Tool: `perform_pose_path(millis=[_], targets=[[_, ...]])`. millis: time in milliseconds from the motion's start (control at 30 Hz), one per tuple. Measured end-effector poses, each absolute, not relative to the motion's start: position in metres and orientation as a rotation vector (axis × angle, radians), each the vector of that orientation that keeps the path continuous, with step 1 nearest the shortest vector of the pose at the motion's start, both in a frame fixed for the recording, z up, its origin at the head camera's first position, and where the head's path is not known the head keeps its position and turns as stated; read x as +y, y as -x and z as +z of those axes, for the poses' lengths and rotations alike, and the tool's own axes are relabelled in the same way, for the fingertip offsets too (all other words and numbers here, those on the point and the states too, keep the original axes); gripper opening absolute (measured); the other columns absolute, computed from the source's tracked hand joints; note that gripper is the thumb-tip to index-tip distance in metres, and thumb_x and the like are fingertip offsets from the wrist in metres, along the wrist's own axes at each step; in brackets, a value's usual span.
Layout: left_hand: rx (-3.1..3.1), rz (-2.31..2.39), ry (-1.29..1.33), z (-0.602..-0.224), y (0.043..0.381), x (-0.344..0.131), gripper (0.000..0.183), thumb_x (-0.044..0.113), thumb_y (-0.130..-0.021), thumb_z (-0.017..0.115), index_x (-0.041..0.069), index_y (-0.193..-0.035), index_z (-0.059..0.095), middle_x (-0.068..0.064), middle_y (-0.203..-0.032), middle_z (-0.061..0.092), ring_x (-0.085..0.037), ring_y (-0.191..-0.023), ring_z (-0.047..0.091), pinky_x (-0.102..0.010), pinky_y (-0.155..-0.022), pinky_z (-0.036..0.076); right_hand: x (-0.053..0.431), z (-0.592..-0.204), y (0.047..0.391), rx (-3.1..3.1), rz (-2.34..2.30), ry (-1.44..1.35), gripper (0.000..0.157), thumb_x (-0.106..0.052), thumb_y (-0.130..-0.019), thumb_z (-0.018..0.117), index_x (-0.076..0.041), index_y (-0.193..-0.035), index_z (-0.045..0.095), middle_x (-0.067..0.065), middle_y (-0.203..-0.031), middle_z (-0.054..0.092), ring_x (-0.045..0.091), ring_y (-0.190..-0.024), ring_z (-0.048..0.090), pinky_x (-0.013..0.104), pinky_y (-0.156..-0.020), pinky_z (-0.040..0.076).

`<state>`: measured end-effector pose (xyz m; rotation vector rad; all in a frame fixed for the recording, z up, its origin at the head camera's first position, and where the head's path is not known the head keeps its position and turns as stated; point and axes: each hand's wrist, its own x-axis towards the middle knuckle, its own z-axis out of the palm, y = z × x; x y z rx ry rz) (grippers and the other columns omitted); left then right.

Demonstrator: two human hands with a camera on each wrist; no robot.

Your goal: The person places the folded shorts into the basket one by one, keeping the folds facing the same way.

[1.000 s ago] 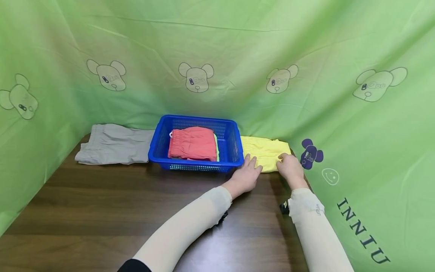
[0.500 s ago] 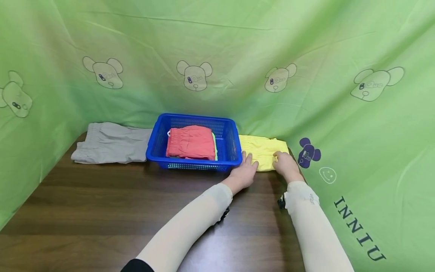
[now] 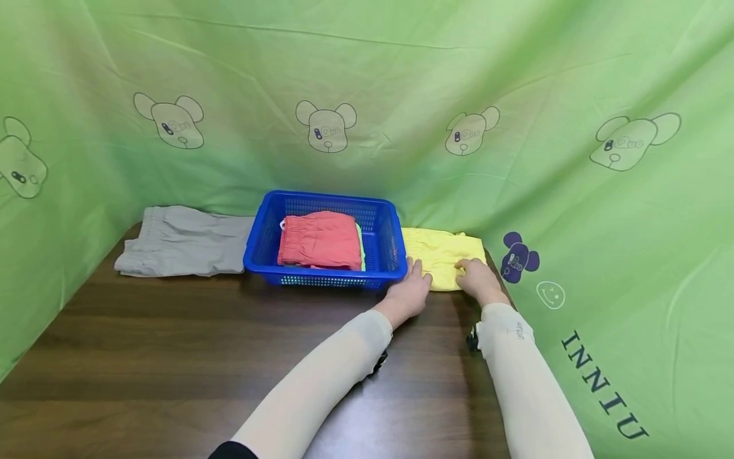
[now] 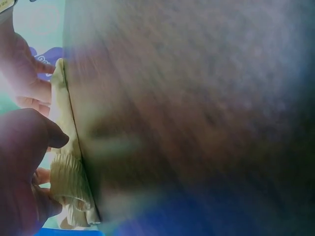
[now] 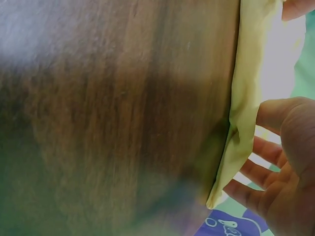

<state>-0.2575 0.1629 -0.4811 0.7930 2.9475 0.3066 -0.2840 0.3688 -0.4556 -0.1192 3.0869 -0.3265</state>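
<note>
Folded yellow pants (image 3: 438, 245) with a gathered waistband lie on the table, just right of a blue basket (image 3: 323, 275). My left hand (image 3: 408, 294) rests on their near left part, fingers extended, close beside the basket's right front corner. Farther right, my right hand (image 3: 480, 280) touches the top of the same pants. In the right wrist view its fingers (image 5: 258, 172) are spread and loosely bent along the cloth. The left wrist view shows my left thumb (image 4: 54, 132) and fingers by the ribbed waistband (image 4: 71, 182). Neither hand visibly pinches the cloth.
Inside the basket lies a folded coral-red garment (image 3: 321, 241) over a bright green one (image 3: 361, 245). Folded grey pants (image 3: 189, 245) are at the basket's left. A green printed curtain (image 3: 395, 70) closes off the back and sides of the wooden table (image 3: 172, 344).
The whole head view has shifted slightly. My right hand has slid a little to the left over the yellow pants. My left hand stays at their near left part.
</note>
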Motion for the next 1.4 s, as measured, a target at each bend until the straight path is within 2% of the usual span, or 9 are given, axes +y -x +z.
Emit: perform_pose_path(millis=[167,267,467,700,967,1167,1267,1400], targets=[[2.97,0.232,-0.817,-0.482,0.256,0.161,0.05,0.021,-0.101,0.061,0.021,-0.15,0.05,-0.015,-0.168,0.025,-0.037,-0.157,0.014,-0.048,-0.125,0.023,0.369,-0.459,0.283,3.074,-0.296,0.119,0.04,-0.018,-0.094,0.057,-0.001,-0.13,0.063,0.03,-0.125,0.058,0.048,-0.111,0.058,0.06,-0.097,0.047],[2.984,0.193,-0.828,-0.48,0.256,0.159,0.049,0.023,-0.1,0.064,0.023,-0.148,0.052,-0.015,-0.164,0.031,-0.037,-0.155,0.02,-0.048,-0.125,0.023,0.369,-0.458,0.282,3.069,-0.282,0.123,0.04,-0.019,-0.093,0.058,-0.002,-0.129,0.064,0.03,-0.126,0.058,0.047,-0.11,0.059,0.059,-0.097,0.047],[3.052,0.112,-0.85,-0.476,0.257,0.156,0.045,0.03,-0.094,0.071,0.025,-0.137,0.06,-0.01,-0.143,0.048,-0.032,-0.14,0.037,-0.046,-0.119,0.032,0.367,-0.456,0.281,3.059,-0.275,0.12,0.042,-0.019,-0.091,0.059,-0.004,-0.129,0.065,0.027,-0.126,0.058,0.045,-0.108,0.06,0.059,-0.096,0.048],[3.063,0.103,-0.848,-0.475,0.254,0.157,0.046,0.033,-0.09,0.075,0.026,-0.133,0.063,-0.007,-0.135,0.053,-0.028,-0.133,0.041,-0.041,-0.114,0.037,0.368,-0.454,0.276,3.042,-0.294,0.134,0.043,-0.018,-0.09,0.059,-0.003,-0.13,0.064,0.028,-0.127,0.056,0.046,-0.106,0.06,0.06,-0.094,0.048],[3.004,-0.058,-1.019,-0.468,0.244,0.155,0.033,0.028,-0.096,0.067,0.025,-0.13,0.065,-0.007,-0.128,0.056,-0.025,-0.124,0.045,-0.034,-0.101,0.047,0.372,-0.451,0.265,3.019,-0.342,0.156,0.04,-0.017,-0.09,0.064,-0.003,-0.128,0.065,0.029,-0.124,0.057,0.045,-0.105,0.06,0.059,-0.094,0.048],[2.956,-0.11,-1.073,-0.462,0.24,0.149,0.032,0.024,-0.102,0.061,0.026,-0.134,0.063,-0.009,-0.133,0.053,-0.025,-0.125,0.044,-0.035,-0.098,0.051,0.371,-0.45,0.262,3.041,-0.355,0.183,0.038,-0.016,-0.09,0.066,-0.003,-0.126,0.066,0.029,-0.123,0.059,0.047,-0.106,0.061,0.06,-0.094,0.048],[2.909,-0.194,-1.15,-0.458,0.24,0.147,0.036,0.024,-0.103,0.059,0.027,-0.139,0.06,-0.008,-0.136,0.052,-0.026,-0.127,0.043,-0.039,-0.109,0.044,0.373,-0.451,0.259,3.053,-0.346,0.2,0.037,-0.016,-0.09,0.067,-0.003,-0.124,0.066,0.029,-0.121,0.059,0.046,-0.103,0.061,0.06,-0.093,0.048],[2.817,-0.248,-1.266,-0.454,0.24,0.144,0.046,0.029,-0.1,0.062,0.032,-0.145,0.055,-0.006,-0.141,0.048,-0.025,-0.131,0.041,-0.044,-0.121,0.027,0.378,-0.453,0.255,3.057,-0.337,0.214,0.035,-0.015,-0.089,0.069,-0.003,-0.121,0.067,0.027,-0.116,0.061,0.044,-0.098,0.062,0.059,-0.09,0.049]])
